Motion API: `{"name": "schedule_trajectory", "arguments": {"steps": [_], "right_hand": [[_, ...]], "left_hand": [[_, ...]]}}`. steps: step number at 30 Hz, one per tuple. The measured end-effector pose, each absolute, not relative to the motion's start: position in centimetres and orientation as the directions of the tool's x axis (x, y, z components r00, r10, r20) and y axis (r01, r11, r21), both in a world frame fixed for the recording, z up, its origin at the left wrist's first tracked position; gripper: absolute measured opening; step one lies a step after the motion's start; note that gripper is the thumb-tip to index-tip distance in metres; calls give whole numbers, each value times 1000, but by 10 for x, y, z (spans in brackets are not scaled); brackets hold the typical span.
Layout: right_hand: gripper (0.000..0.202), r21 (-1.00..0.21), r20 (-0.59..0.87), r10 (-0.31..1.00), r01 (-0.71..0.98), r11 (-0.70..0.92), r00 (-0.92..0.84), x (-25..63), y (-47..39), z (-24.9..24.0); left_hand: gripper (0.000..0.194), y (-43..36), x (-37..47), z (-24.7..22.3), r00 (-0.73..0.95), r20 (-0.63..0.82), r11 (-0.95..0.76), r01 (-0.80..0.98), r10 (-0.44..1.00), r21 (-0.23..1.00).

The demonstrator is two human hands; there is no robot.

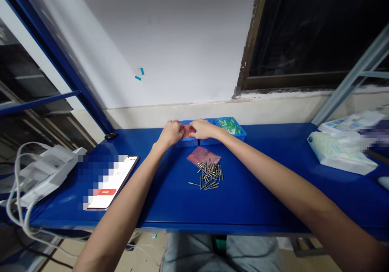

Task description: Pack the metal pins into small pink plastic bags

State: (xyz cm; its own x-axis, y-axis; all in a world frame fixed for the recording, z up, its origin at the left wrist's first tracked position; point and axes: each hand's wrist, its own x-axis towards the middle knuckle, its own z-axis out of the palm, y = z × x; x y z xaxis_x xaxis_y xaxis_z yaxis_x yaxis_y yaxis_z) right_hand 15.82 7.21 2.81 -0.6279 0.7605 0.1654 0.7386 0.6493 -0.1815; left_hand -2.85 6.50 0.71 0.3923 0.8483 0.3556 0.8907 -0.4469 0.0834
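Observation:
My left hand and my right hand are at the blue bins by the wall. Between my fingertips is a pink plastic bag, pinched from both sides over the left bin. Green packets fill the right bin. In front of the bins a second pink bag lies flat on the table. Partly over its lower edge spreads a loose pile of metal rivets, with one lying apart on the left.
On the blue table, a lit phone lies left of my left forearm. White power strips with cables are at the far left. A tissue pack sits at the right.

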Motion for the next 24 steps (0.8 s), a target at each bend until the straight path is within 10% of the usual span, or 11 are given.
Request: {"name": "schedule_trajectory", "arguments": {"steps": [13,24], "right_hand": [[26,-89,601,544,628,773,-585,219,4,13],[20,-246,400,610,561,790,-684,248,-28,-17]], "left_hand": [[36,22,-10,21,287,594,-577,723,752,380],[26,-7,17,7,771,-61,-538,497,634,680]]}}
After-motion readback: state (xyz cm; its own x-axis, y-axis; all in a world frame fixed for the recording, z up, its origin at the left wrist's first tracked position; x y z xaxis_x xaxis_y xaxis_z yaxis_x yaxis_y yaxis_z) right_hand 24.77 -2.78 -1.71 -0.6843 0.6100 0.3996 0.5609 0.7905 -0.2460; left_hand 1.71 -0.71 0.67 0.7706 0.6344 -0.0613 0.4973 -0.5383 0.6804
